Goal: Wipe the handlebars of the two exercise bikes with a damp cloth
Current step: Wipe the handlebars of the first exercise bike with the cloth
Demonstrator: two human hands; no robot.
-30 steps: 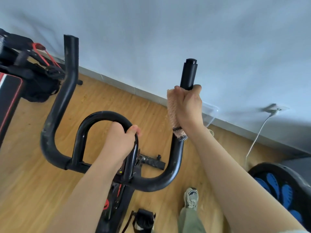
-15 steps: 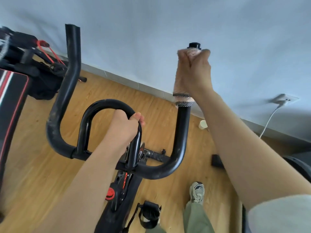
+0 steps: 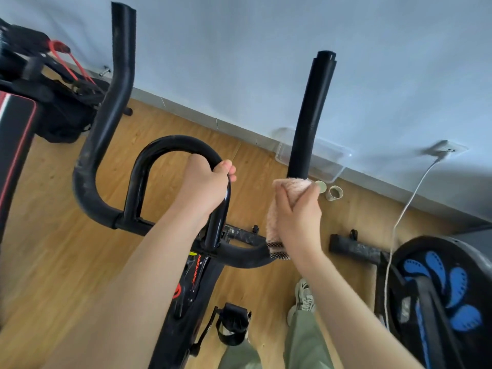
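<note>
A black exercise bike handlebar [image 3: 87, 161] fills the middle of the view, with two upright outer horns and an inner loop [image 3: 159, 150]. My left hand [image 3: 205, 187] grips the right side of that inner loop. My right hand [image 3: 298, 217] holds a pink cloth [image 3: 277, 214] wrapped round the base of the right horn [image 3: 308, 115], just above its lower bend. Above the cloth the horn's black foam stands bare up to its tip. A second bike with blue markings [image 3: 450, 286] shows at the lower right.
A black and red bench and gear [image 3: 24, 107] sit at the left. By the wall lie a clear plastic tray [image 3: 327, 153] and a tape roll [image 3: 334, 193]. A white cable [image 3: 404, 214] runs from a wall socket [image 3: 444, 149]. My shoe [image 3: 303, 294] stands on the wooden floor.
My right hand has slid the cloth down the right horn from its tip to its base. My left hand stays on the inner loop.
</note>
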